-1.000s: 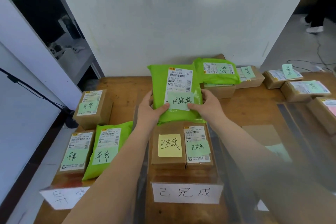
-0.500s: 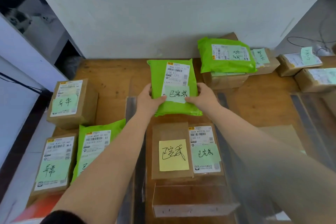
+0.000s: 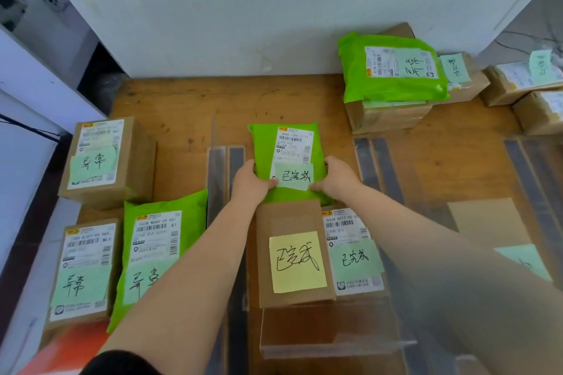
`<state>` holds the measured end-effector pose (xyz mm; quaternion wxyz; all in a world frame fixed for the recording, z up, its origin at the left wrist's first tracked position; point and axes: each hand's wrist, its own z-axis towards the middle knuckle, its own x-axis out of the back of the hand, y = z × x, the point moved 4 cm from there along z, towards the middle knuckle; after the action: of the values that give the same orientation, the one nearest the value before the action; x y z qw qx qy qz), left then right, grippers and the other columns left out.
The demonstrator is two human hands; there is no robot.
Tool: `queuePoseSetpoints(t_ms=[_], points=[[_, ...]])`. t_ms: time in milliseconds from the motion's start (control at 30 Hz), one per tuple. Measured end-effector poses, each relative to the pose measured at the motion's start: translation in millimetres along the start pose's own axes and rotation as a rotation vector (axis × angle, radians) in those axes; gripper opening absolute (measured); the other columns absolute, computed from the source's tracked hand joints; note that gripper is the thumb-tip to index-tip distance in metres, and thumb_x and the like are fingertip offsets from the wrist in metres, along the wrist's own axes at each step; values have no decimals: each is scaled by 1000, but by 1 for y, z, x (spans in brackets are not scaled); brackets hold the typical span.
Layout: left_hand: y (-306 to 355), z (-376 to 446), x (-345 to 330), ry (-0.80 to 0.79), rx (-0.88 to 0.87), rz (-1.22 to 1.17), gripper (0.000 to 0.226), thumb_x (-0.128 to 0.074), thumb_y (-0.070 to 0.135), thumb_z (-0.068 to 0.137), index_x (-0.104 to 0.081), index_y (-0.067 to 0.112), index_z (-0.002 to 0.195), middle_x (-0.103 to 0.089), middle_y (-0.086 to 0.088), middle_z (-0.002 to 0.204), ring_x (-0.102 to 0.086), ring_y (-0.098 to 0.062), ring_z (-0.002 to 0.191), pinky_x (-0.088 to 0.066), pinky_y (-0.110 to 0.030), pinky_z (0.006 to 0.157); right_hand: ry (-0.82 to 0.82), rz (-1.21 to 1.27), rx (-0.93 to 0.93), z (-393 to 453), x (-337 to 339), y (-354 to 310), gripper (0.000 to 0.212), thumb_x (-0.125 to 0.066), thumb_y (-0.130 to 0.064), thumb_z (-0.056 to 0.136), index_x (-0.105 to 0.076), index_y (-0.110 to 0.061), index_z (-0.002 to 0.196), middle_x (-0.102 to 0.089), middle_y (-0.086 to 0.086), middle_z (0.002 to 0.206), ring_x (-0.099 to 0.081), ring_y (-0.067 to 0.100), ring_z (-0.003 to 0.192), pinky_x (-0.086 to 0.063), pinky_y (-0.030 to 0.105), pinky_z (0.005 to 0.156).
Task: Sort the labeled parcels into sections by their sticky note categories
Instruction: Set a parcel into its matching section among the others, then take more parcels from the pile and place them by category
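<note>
A green mailer bag (image 3: 289, 143) with a white shipping label and a pale green sticky note lies flat in the middle section of the wooden table (image 3: 182, 106). My left hand (image 3: 251, 184) grips its lower left edge and my right hand (image 3: 336, 181) grips its lower right edge. Just in front of it sit a brown box with a yellow note (image 3: 294, 253) and a box with a green note (image 3: 355, 253). In the left section are two brown boxes (image 3: 106, 158) (image 3: 82, 271) and another green bag (image 3: 158, 250), each with a green note.
An unsorted pile at the back right holds a green bag (image 3: 393, 68) on stacked boxes (image 3: 390, 116), with more noted boxes (image 3: 518, 82) beyond. Clear acrylic dividers (image 3: 225, 167) (image 3: 377, 167) separate the sections. A white wall (image 3: 274, 9) closes the table's far edge.
Both hands have brought the green bag down from an upright hold to lie flat behind the two boxes in the middle section. The camera has tilted downward.
</note>
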<state>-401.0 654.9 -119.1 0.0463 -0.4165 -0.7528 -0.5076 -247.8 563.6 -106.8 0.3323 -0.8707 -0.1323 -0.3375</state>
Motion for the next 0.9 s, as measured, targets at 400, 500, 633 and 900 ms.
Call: queuePoseSetpoints(t_ms=[400,500,633,900], points=[[51,-47,21,130,-234,426,55,-57,34,89,-41,10,136,-49,-13,136,-48,-30,123,-42,-40,95,142,-199,179,-56,36,-14,57,-63,-19,87,-35,-6,135,-43,14,137,-49,30,119,-44,37,89],[92,-82,16,219,-362,717,55,-46,40,94,-33,15,142,-44,-10,140,-42,-31,126,-39,-42,94,278,-390,282,-83,72,-18,53,-57,-23,88,-35,-9,135,-42,11,134,-47,32,121,-44,39,86],[143,-134,-3,313,-448,890,54,-41,42,96,-31,16,142,-41,-8,142,-40,-31,127,-39,-41,94,418,-532,382,-127,123,-6,50,-57,-29,87,-41,-11,130,-46,10,130,-45,31,121,-42,39,89],[220,-237,-102,449,-564,945,50,-48,41,91,-41,17,134,-48,-7,134,-43,-30,125,-38,-40,96,547,-672,439,-209,214,89,44,-51,-26,87,-45,-11,127,-48,11,130,-42,32,124,-38,41,94]])
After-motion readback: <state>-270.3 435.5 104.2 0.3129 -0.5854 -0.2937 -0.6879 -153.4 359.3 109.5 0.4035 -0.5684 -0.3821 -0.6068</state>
